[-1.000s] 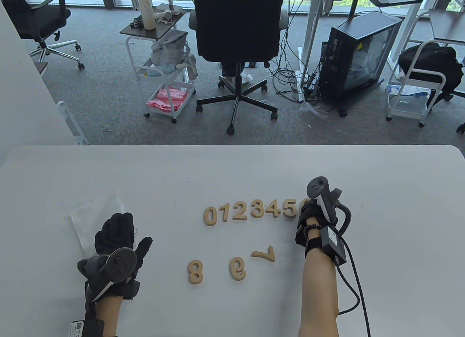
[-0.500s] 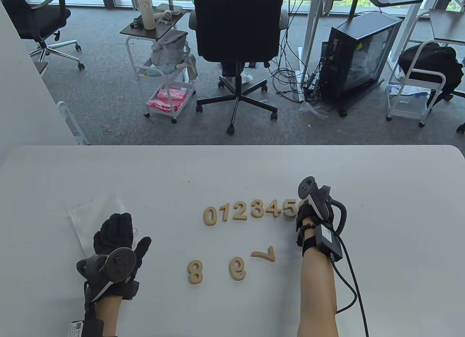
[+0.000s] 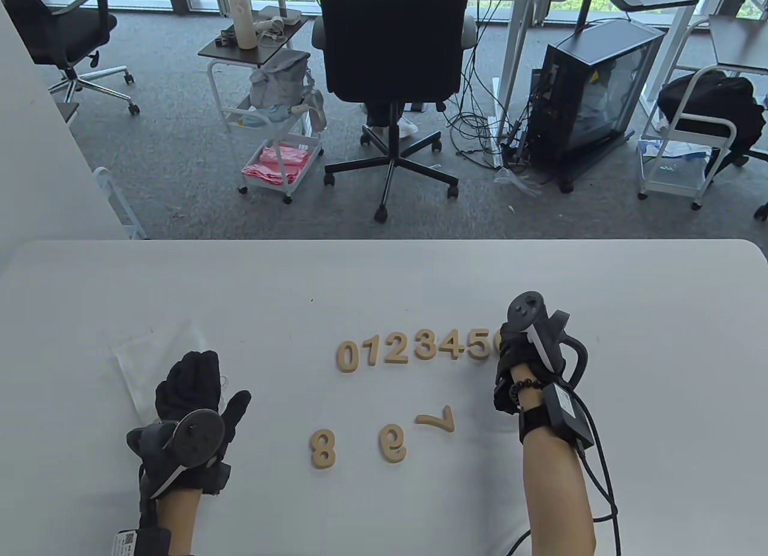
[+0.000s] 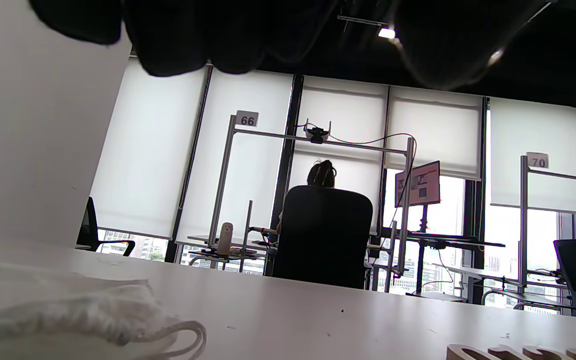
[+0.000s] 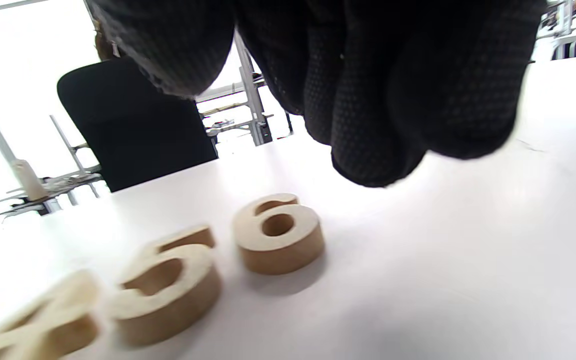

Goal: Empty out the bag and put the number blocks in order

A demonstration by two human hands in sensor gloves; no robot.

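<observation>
Wooden number blocks 0 to 5 lie in a row [image 3: 414,347] at mid table. The 6 [image 3: 497,340] ends the row, half hidden by my right hand [image 3: 510,349]. In the right wrist view the 6 [image 5: 278,232] lies flat beside the 5 [image 5: 168,285], and my right hand's fingers [image 5: 368,110] hang loosely curled just above and right of it, holding nothing. The 8 [image 3: 323,448], the 9 [image 3: 393,442] and a turned 7 [image 3: 438,421] lie loose nearer me. My left hand [image 3: 192,385] rests flat on the clear bag [image 3: 144,352], whose drawstring end [image 4: 118,320] shows in the left wrist view.
The white table [image 3: 384,280] ends at its far edge just beyond the row. A black office chair [image 3: 393,58], a white cart [image 3: 276,130] and a computer case [image 3: 594,94] stand on the floor beyond.
My right hand moved left against the end of the row, then drew back to the right. The 6 now sits closer to the 5. The left hand stayed put.
</observation>
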